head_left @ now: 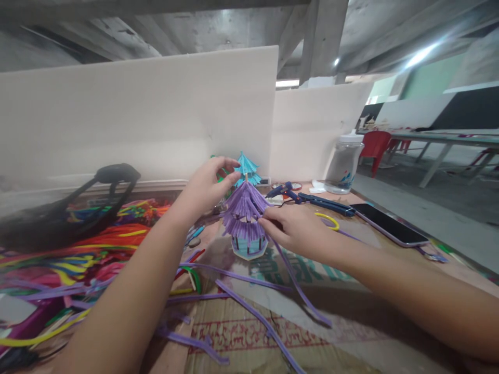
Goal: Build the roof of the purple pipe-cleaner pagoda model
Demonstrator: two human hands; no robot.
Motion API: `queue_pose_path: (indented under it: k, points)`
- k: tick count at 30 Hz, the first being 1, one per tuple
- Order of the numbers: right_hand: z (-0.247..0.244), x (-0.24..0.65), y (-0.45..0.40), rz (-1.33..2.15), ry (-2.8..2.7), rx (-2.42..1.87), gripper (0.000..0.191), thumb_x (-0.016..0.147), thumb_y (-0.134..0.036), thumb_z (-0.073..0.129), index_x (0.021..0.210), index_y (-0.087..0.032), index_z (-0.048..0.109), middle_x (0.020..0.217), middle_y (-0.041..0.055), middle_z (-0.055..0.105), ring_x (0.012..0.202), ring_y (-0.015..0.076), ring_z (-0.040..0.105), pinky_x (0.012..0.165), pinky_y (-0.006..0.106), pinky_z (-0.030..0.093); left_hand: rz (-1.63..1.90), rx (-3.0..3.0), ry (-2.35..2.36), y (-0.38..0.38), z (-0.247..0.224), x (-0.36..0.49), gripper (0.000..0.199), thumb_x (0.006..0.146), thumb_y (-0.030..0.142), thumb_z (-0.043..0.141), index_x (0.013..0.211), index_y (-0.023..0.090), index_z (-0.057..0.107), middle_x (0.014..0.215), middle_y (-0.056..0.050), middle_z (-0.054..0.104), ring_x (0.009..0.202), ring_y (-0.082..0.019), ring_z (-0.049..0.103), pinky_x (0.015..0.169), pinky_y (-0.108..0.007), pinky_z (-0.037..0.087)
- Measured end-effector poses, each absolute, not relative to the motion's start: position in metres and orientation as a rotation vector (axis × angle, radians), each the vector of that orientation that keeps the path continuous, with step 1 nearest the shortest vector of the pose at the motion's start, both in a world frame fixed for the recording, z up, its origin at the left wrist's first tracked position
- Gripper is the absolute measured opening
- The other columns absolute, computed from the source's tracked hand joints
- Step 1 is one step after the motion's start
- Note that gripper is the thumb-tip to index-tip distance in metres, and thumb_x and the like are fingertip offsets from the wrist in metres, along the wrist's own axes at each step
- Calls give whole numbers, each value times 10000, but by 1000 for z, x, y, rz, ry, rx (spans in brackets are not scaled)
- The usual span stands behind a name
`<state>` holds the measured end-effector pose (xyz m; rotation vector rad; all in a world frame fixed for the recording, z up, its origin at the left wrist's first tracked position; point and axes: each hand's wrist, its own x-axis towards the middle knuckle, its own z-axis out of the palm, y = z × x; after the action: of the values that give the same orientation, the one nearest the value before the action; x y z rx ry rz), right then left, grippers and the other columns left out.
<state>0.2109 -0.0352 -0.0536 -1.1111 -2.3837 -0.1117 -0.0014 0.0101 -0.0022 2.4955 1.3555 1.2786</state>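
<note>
A small model pavilion (249, 246) stands upright on the table, with pale blue walls and a two-tiered purple roof (245, 200) made of pipe cleaners. My left hand (214, 179) is beside the roof's peak, its thumb and fingers apart. At the roof's right edge, my right hand (296, 226) has thumb and fingers closed on a purple pipe cleaner (294, 280), which trails down onto the table. The spot where its upper end meets the roof is hidden by the fingers. Behind the peak rises a turquoise pointed roof (246, 165).
Bundles of coloured pipe cleaners (113, 236) and a black strap-like object (117, 176) lie at left. Loose purple pipe cleaners (253, 306) cross the front. Rightward are a glue gun (286, 189), a dark blue long-handled tool (327, 203), a phone (390, 224) and a clear bottle (343, 163).
</note>
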Motion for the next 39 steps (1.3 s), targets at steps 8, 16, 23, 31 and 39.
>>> queue_pose_path:
  k: [8,16,23,31,39]
  points:
    - [-55,206,-31,-98,-2344,-1229,355,933,-334,446,642,-174,570,558,2,511,527,101,342,554,294,166,1138,2513,1339,18,-12,0,426,900,435,511,1216,167,607,1254,-102,634,1134,-229,586,963,-378,463]
    - [-59,204,-32,-1,-2345,-1179,347,936,-305,466,655,-164,612,590,13,564,536,95,396,561,283,198,1082,2516,1339,15,-12,1,381,909,447,502,1145,198,667,1204,-73,672,1101,-224,612,949,-366,472]
    - [-61,202,-30,113,-2305,-1164,340,932,-283,489,626,-161,574,555,-15,504,532,87,384,558,270,205,995,2513,1346,10,-8,4,346,904,414,488,1052,193,710,1096,-61,720,1005,-230,643,903,-361,487]
    - [-64,201,-27,190,-2269,-1141,365,936,-302,491,601,-163,536,539,-37,447,528,82,363,549,261,200,994,2527,1355,7,-6,5,332,900,408,484,1011,195,713,1039,-54,730,957,-223,646,851,-344,490]
    - [-66,201,-25,201,-2243,-1134,362,948,-317,474,632,-162,556,561,-30,471,541,88,388,557,264,211,992,2556,1346,5,-5,5,328,898,418,480,979,198,710,995,-48,736,906,-219,652,813,-340,495]
